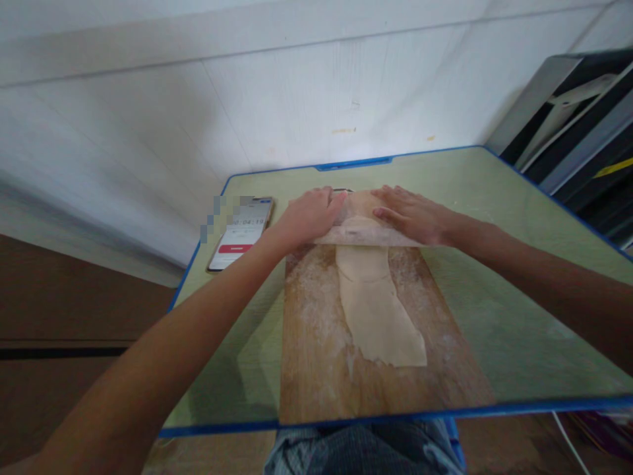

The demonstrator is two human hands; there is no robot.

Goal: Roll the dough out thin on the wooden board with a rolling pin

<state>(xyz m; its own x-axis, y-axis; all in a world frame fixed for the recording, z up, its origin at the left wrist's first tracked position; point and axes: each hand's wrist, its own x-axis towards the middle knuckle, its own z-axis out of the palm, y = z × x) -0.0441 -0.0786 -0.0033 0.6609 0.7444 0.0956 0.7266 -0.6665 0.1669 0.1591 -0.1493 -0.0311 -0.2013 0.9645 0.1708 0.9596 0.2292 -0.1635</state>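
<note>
A long strip of pale rolled-out dough [378,316] lies on a floured wooden board [316,382], its ragged end towards me. Across the far part of the dough is a pale, whitish bar [353,235] like a rolling pin, its outline soft. My left hand [314,214] rests over the bar's left part, fingers stretched forward. Over its right part lies my right hand [408,214], flat, with the thumb apart from the fingers. More dough [363,203] shows between the hands. The palms hide both ends of the bar.
A phone [242,227] with a running timer lies left of the board on the green, blue-edged table [499,297]. A white wall [316,99] stands behind the table. Dark and grey panels [583,125] lean at the right. My legs [361,452] are under the near edge.
</note>
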